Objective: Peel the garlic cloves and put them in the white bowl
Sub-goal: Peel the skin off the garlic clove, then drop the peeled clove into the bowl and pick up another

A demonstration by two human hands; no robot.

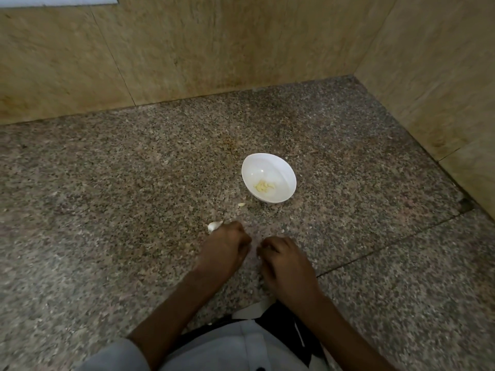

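Head cam, the only view here. The white bowl point(278, 168) sits on the granite worktop point(134, 183) with a little pile of peeled garlic cloves point(263, 186) in the bottom. One loose clove point(241, 204) lies on the worktop just beside the bowl, on its near-left side. Both my hands are on my side of the bowl, close together but not touching. My left hand point(225, 247) has its fingers curled in tight, and a white chunk of unpeeled garlic point(214, 225) pokes out at its far edge. Honestly can't tell if I'm gripping it or it's just lying there. My right hand point(286, 261) has curled fingers too, tips pointing at the left hand; whatever they might be pinching is hidden.
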